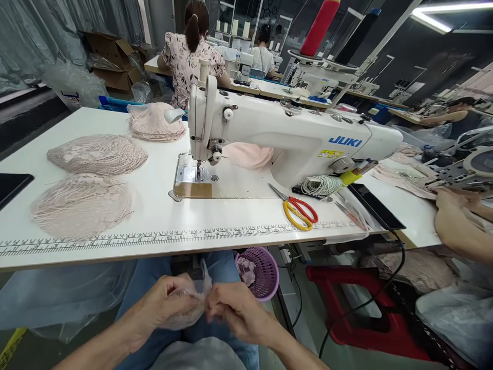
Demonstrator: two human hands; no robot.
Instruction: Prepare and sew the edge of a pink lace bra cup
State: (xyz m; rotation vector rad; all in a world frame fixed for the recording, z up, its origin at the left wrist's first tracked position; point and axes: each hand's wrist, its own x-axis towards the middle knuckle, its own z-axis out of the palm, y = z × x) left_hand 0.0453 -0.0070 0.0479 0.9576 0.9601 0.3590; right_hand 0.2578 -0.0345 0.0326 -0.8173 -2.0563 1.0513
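Over my lap, below the table edge, my left hand (175,303) is closed around a small see-through plastic bag (185,321), with pale or dotted material showing inside it. One thin corner of the bag stands up between my hands. My right hand (239,311) has its fingers bent and pinched at the bag's right edge; the fingertips are slightly blurred. Above the hands, on the white table (154,216), stands a JUKI sewing machine (300,139) with pale pink fabric (248,154) behind its needle.
Pink lace stacks (96,154) lie at left. Scissors (298,210) with red and yellow handles and a dark phone-like slab (375,205) lie at right. A purple basket (267,272) holding scraps stands below, near a red stool (346,329). A co-worker's arm (462,221) reaches in at right.
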